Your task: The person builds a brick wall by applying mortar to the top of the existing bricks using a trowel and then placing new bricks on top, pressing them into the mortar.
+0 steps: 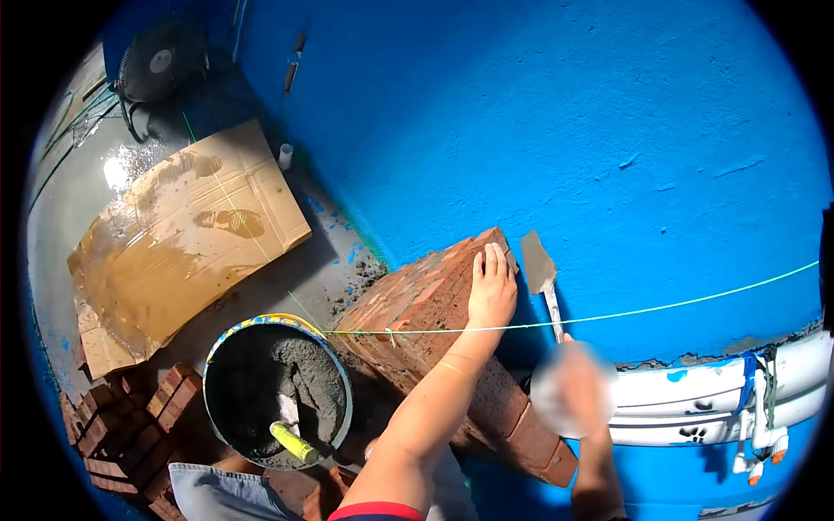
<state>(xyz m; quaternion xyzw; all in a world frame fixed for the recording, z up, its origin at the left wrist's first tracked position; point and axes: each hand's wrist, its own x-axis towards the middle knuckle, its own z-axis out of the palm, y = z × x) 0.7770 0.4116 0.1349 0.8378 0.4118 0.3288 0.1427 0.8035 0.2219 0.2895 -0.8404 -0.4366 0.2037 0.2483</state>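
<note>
A low wall of red bricks (pixel 426 300) runs from the upper middle toward the lower right. At its far end my left hand (pixel 492 291) grips the end brick (pixel 494 236), its fingers reaching over the brick's top. Just right of the wall, my right hand (pixel 584 386) holds a pointed trowel (pixel 539 265) by its handle, blade pointing away from me. The right hand's fingers are partly blurred. A thin green string (pixel 660 306) stretches across the wall and passes over my left wrist.
Left of the wall stands a bucket (pixel 208 382) of grey mortar (pixel 308 382) with a yellow-handled tool (pixel 294 443) in it. Loose bricks (pixel 113 425) are piled at lower left. Wet cardboard (pixel 187 252) and a black fan (pixel 161 65) lie beyond. White pipes (pixel 686 404) follow the blue wall (pixel 608 130).
</note>
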